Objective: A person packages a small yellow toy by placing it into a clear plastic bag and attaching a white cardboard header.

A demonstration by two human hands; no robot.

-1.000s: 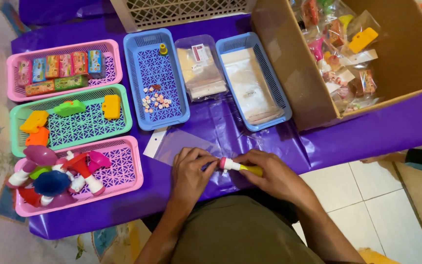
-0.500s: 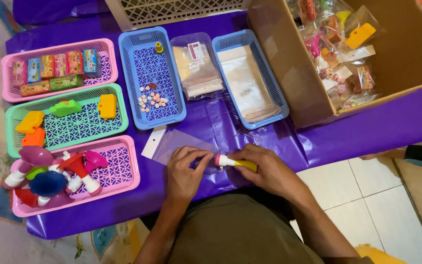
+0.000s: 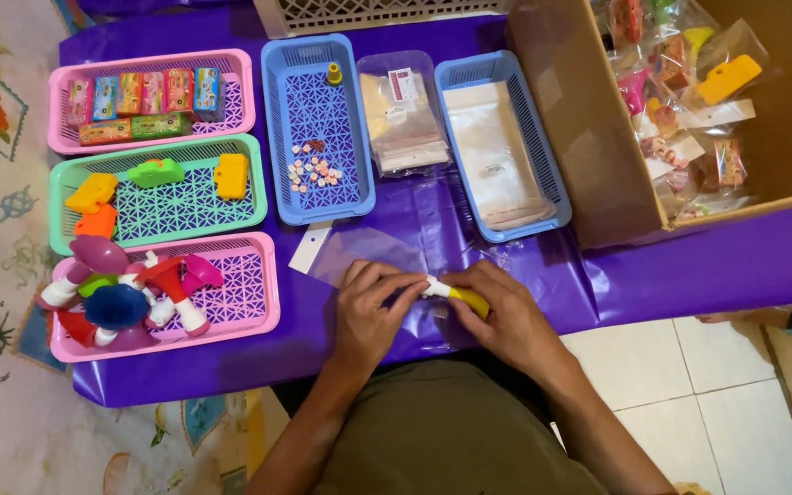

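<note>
Both hands meet at the near edge of the purple table (image 3: pixel 689 266). Left hand (image 3: pixel 373 307) is curled, pinching the white end of a small toy horn (image 3: pixel 456 293); right hand (image 3: pixel 506 316) is closed round its yellow end. A clear plastic bag (image 3: pixel 359 257) lies just left of the hands, touching the left fingers.

Risks, as I judge them: the bag is thin & slippery, so it could slide off the near edge or crease; the horn could slip from the pinch.

Containers:
- far pink basket (image 3: pixel 61 137): small colourful boxes
- green basket (image 3: pixel 258 197): orange, yellow, green plastic toys
- near pink basket (image 3: pixel 268 293): toy horns w/ flared ends
- mid blue basket (image 3: pixel 272 119): small beads, one yellow piece
- right blue basket (image 3: pixel 543 156): flat clear bags
- cardboard box (image 3: pixel 579 137), far right: bagged toys
</note>
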